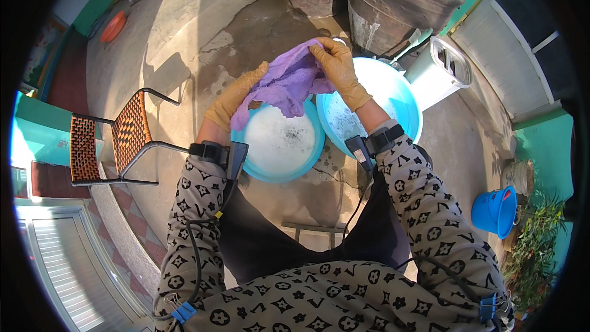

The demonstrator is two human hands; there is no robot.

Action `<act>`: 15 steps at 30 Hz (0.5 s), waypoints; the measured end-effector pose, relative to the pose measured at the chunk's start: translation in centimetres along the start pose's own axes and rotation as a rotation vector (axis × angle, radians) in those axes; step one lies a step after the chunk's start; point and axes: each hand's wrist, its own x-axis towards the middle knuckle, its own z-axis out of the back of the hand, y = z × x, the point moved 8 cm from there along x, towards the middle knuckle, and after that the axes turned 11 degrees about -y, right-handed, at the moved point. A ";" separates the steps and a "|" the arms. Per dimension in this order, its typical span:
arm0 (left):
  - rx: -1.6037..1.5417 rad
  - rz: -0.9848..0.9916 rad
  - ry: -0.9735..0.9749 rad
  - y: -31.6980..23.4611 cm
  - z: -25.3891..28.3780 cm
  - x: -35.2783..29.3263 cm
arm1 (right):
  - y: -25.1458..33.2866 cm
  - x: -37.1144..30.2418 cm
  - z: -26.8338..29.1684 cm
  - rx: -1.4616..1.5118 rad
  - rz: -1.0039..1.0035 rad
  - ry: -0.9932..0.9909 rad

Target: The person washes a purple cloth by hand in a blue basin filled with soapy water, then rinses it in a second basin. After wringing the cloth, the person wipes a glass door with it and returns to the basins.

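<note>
A crumpled purple cloth [286,80] is stretched between my two hands, both in tan rubber gloves. My left hand [238,92] grips its left side, with part of the cloth hanging below the fingers. The fingers of my right hand [339,71] pinch its upper right edge. Under the cloth stands a light-blue basin [251,169] full of white suds. A second, larger light-blue basin [413,107] with foamy water is to its right, below my right hand. The cloth overlaps the far rim of the suds basin in the picture; whether it touches is hidden.
Big brown clay pots [393,0] stand beyond the basins. A white bin [439,67] is right of them. A woven chair [130,129] stands at left, an orange basin [113,26] lies far left, and a blue bucket [491,212] sits right near plants [538,246].
</note>
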 end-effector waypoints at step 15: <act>0.887 -0.322 -0.437 1.4 5.1 4.4 | -0.4 0.5 0.5 0.487 -0.242 -0.175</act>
